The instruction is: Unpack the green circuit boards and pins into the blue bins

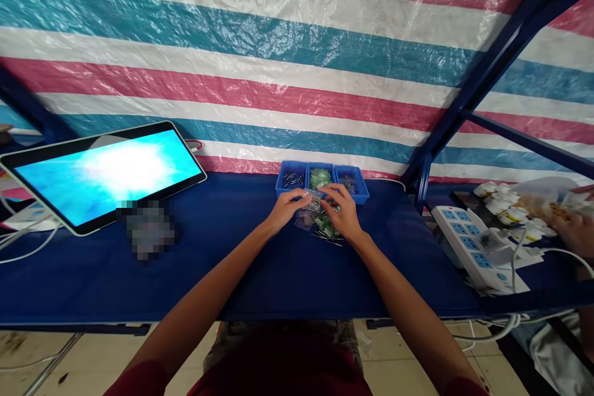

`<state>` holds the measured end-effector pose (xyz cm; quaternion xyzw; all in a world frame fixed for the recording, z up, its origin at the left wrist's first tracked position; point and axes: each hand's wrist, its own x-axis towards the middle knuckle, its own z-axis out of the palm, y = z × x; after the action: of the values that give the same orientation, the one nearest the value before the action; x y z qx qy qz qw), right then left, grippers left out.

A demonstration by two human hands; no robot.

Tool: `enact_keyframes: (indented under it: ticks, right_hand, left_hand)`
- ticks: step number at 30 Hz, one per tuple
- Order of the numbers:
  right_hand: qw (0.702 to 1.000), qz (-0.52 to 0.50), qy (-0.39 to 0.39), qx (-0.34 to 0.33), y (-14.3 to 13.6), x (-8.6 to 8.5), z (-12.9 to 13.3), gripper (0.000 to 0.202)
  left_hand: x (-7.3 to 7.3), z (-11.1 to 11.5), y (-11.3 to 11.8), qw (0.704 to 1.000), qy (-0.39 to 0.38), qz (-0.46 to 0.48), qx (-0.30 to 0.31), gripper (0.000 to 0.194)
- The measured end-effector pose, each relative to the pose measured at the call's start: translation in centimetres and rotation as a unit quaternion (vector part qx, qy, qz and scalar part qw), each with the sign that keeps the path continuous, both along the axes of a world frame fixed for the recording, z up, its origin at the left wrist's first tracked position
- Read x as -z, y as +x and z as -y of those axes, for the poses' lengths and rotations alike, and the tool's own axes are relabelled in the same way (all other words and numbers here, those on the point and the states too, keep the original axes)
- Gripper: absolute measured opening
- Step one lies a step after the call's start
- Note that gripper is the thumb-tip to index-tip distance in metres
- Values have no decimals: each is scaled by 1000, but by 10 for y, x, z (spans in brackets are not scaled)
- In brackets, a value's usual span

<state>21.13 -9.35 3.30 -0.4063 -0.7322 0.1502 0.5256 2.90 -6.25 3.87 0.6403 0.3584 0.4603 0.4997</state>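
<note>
Between my two hands is a small clear plastic bag (314, 196), in front of the blue bins. My left hand (286, 209) pinches its left side with thumb and forefinger. On the other side, my right hand (342, 213) has its fingers closed at the bag's right edge. Under and between the hands lie green packets (327, 226), more clear bags (304, 219) and several thin dark pins (330, 239). Three joined blue bins stand just behind: dark pins in the left bin (292, 180), green packets in the middle bin (320, 178), clear bags in the right bin (349, 183).
A lit screen (116, 170) stands at the left, with a pixelated patch beside it. At the right are a white power strip (477, 250) with cables, white bottles (503, 203) and another person's hand (575, 232). Blue metal posts (464, 96) frame a striped sheet (278, 55).
</note>
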Motion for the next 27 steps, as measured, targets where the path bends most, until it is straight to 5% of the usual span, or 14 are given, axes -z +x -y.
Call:
enact_keyframes:
  ticks: [7, 13, 17, 27]
  right_hand:
    - [999, 18, 20, 19, -1, 2, -1, 18]
    - [998, 0, -63, 21, -3, -4, 2, 20]
    - [993, -2, -117, 12, -3, -4, 2, 15]
    - [995, -14, -102, -16, -5, -1, 3, 18]
  left_hand:
    - [8, -3, 2, 999, -32, -6, -4, 38]
    - [1, 3, 1, 1000, 15, -2, 7, 47]
    - [0, 8, 0, 994, 76, -77, 17, 35]
    - [1, 7, 2, 989, 94, -110, -15, 19]
